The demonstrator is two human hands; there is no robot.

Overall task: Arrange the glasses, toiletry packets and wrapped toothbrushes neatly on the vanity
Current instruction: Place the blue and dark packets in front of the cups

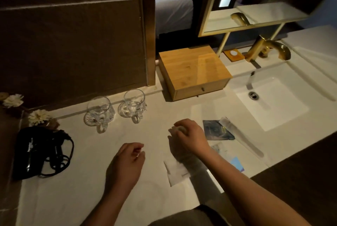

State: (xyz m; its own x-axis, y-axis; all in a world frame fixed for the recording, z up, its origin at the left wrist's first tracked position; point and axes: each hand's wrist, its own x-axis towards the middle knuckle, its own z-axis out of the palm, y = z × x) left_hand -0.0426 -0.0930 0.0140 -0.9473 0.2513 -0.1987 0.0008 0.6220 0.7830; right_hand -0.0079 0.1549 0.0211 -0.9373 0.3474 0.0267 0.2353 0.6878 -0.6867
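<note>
Two clear glass mugs, a left glass [99,111] and a right glass [134,104], were seen standing side by side near the back wall on the white table [91,198], their handles turned toward the viewer and a small gap left between them. The left hand [127,160] was held low over the bare table with its fingers loosely curled inward; nothing could be seen in it. The right hand [189,137] was closed around a small pale item [176,130], whose kind could not be told from the blur. Below that hand a white packet [176,172] lay flat on the table. To the right, a dark blue packet [218,130] was found lying beside a wrapped toothbrush [240,139] in clear film, set diagonally near the sink [273,105]. Further light blue packets [236,164] were partly hidden behind the right forearm. A wooden drawer box [193,72] stood at the back of the table, left of the gold faucet [269,47]. A black hair dryer [42,151] with its coiled cord lay at the left end, just below white flowers [38,117].
</note>
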